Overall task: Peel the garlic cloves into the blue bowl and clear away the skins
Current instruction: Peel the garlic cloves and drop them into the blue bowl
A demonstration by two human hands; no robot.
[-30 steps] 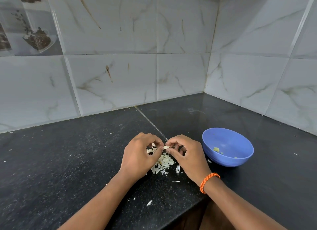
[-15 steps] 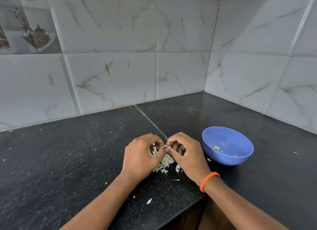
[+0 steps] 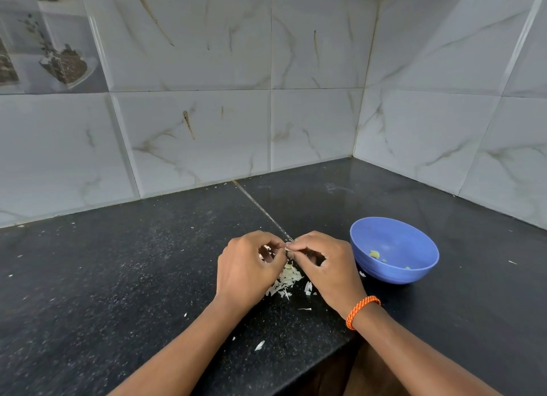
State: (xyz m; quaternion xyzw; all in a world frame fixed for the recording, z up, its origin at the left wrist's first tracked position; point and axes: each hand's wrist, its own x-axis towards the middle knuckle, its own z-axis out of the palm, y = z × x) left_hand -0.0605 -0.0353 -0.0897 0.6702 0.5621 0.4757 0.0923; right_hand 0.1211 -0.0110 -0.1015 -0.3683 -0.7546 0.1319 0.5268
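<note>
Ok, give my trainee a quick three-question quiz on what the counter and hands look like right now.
1. True or false: the blue bowl is on the right hand's side.
2. Where does the pile of skins lie? A) in the bowl B) on the counter beneath the hands C) against the wall
3. What do both the left hand and right hand pinch?

Key: 1 true; 2 B; 3 a garlic clove.

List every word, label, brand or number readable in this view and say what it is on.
None: no readable text anywhere.
Blue bowl: plain, no label.
Orange wristband: plain, no lettering.
Decorative tile at upper left: a picture only, no words legible.
</note>
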